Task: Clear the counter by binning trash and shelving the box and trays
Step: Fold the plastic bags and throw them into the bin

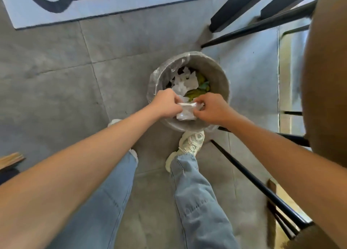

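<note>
Grey tiled floor [56,61]; white patterned rug [116,2] at top; black metal frame [253,183] right.

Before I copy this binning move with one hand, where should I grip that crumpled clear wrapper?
Probably at either bunched end, from the side. The clear plastic wrapper stretches crosswise above the lined bin, near its front rim; the left hand and right hand pinch its opposite ends. The middle looks thin and crumpled.

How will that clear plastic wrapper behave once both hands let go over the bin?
The wrapper looks thin and crumpled, so probably floppy and very light. Left hand and right hand pinch it over the bin; it may flutter rather than drop straight.
</note>
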